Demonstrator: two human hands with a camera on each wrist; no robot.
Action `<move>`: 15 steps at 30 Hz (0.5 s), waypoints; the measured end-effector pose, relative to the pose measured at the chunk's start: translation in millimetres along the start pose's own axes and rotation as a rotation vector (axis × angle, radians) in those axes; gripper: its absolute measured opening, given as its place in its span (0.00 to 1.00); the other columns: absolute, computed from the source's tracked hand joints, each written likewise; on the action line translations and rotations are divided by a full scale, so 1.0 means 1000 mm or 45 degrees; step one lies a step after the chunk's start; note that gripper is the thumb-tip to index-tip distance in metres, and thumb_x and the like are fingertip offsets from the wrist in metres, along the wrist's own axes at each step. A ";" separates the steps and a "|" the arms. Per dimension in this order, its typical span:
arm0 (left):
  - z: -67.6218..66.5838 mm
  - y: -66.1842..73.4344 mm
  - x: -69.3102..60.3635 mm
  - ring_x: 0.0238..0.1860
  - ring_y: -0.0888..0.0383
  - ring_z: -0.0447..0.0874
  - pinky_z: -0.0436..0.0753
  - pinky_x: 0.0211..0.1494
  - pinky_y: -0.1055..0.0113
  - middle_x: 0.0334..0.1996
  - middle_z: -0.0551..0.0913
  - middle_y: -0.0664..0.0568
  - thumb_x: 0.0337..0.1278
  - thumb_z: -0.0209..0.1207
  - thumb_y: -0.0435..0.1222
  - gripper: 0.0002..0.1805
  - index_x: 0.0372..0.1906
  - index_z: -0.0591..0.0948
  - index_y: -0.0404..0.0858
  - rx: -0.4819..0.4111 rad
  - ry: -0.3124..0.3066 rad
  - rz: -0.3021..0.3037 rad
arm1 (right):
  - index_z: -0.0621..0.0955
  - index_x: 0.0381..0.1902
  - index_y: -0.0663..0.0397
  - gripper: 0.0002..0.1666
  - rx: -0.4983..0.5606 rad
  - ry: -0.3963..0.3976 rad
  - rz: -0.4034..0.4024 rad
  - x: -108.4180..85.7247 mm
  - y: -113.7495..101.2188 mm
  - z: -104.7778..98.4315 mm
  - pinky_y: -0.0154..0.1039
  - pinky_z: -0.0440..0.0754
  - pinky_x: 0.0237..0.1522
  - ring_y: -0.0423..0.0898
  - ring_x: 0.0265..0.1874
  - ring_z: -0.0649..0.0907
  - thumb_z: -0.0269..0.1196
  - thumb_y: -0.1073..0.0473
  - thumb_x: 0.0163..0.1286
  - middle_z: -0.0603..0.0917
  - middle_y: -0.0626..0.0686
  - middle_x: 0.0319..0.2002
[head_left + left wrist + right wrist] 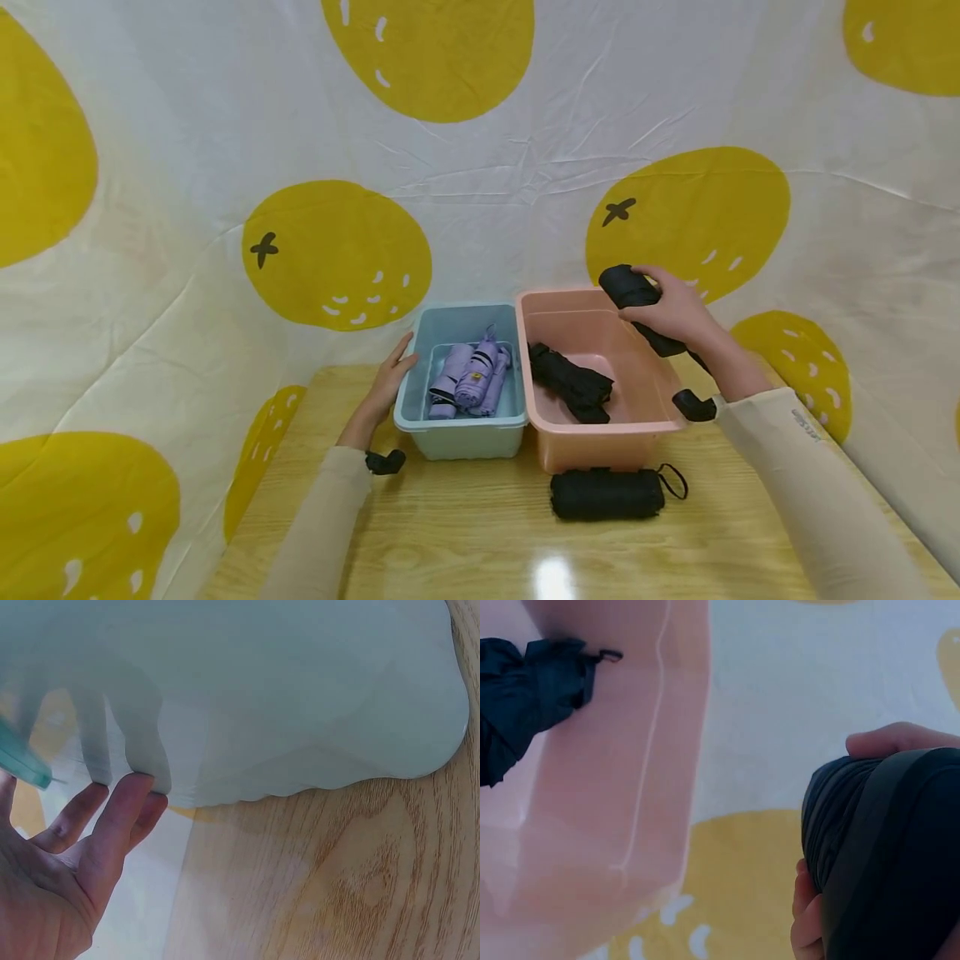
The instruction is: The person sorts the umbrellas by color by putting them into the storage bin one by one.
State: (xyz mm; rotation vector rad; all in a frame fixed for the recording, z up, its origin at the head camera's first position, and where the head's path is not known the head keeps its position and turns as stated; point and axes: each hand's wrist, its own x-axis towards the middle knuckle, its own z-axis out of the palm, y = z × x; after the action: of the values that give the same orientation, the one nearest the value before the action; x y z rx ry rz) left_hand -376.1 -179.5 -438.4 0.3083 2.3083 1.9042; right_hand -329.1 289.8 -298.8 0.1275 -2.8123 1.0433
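My right hand grips a folded black umbrella above the right rim of the pink bin. In the right wrist view that umbrella has fingers and thumb around it. Another black umbrella, loosely folded, lies inside the pink bin. My left hand rests at the left side of the light blue bin, its fingers fairly straight against the outer wall. Several folded lilac umbrellas lie in the blue bin.
A rolled black umbrella with a wrist loop lies in front of the pink bin on the wooden table. The bins stand side by side. Behind them hangs a white cloth with yellow fruit prints.
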 end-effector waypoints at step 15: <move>0.002 0.004 0.000 0.69 0.43 0.59 0.63 0.66 0.47 0.76 0.51 0.47 0.74 0.48 0.46 0.34 0.78 0.51 0.49 0.019 0.012 -0.004 | 0.65 0.72 0.50 0.44 -0.005 -0.114 -0.199 0.057 0.012 0.048 0.60 0.68 0.57 0.62 0.57 0.71 0.70 0.51 0.60 0.68 0.63 0.66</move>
State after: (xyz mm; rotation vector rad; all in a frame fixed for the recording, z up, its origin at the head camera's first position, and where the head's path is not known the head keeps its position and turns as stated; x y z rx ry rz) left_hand -375.5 -176.9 -435.2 0.2986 2.3288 1.8914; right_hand -391.6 265.7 -333.4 0.3966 -2.8278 1.0210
